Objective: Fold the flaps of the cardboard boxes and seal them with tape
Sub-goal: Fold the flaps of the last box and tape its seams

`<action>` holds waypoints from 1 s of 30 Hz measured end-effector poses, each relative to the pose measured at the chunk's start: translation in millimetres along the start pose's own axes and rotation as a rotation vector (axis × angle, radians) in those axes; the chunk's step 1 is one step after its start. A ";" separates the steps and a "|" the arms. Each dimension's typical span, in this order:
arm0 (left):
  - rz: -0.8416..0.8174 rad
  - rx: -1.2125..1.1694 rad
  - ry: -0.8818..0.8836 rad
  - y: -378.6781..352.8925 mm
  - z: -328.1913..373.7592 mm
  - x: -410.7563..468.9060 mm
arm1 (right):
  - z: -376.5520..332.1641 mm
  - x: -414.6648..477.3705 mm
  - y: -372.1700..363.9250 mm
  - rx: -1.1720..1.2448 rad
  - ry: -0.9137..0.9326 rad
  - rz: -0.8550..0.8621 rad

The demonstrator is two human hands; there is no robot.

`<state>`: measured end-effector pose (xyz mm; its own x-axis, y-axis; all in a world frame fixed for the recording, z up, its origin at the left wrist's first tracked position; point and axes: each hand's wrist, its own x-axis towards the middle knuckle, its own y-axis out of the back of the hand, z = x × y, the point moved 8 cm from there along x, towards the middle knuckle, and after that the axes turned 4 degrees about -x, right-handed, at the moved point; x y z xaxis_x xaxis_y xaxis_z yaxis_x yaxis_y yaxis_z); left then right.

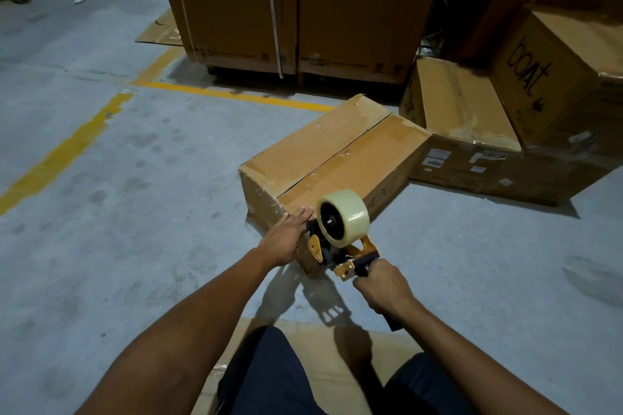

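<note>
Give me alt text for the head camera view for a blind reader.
A person's right hand grips a yellow tape dispenser at the near end of a closed cardboard box on a concrete floor; the left hand rests flat on it. Behind stand more boxes.

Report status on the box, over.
Left hand flat on box, near corner. Right hand grips tape dispenser at near edge. Flaps folded shut. Nothing on the seam.
</note>
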<state>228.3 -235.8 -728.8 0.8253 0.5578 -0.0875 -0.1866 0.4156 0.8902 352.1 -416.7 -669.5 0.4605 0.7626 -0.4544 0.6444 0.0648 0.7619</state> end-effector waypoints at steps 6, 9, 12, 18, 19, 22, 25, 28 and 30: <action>-0.015 -0.024 0.008 3.7 2.6 -0.7 | 8.5 5.0 -9.6 0.290 -0.152 -0.140; -0.043 -0.005 0.026 5.3 6.3 -1.9 | 14.7 0.2 -10.5 0.412 -0.220 -0.231; -0.091 0.052 0.034 11.9 12.9 -2.4 | 37.0 -6.2 -6.0 0.468 -0.295 -0.277; -0.061 0.201 0.147 34.9 31.1 19.2 | 86.7 -2.8 -3.9 0.676 -0.407 -0.255; -0.027 0.244 0.165 39.1 35.9 25.4 | 91.0 0.3 -4.4 0.725 -0.403 -0.257; 0.039 0.289 0.135 40.1 53.5 50.0 | 102.1 12.7 -4.4 0.877 -0.420 -0.245; 0.022 0.201 0.035 29.8 76.5 83.2 | 118.8 32.6 0.1 1.063 -0.468 -0.187; -0.024 0.168 -0.022 24.0 98.4 123.5 | 144.9 56.9 7.1 1.172 -0.533 -0.133; -0.032 0.183 -0.037 23.5 108.9 154.4 | 167.1 74.4 13.7 1.219 -0.574 -0.093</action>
<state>409.3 -218.2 -672.7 0.8487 0.5185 -0.1037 -0.0626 0.2933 0.9540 497.2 -466.6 -770.0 0.3812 0.3928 -0.8369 0.6765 -0.7355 -0.0371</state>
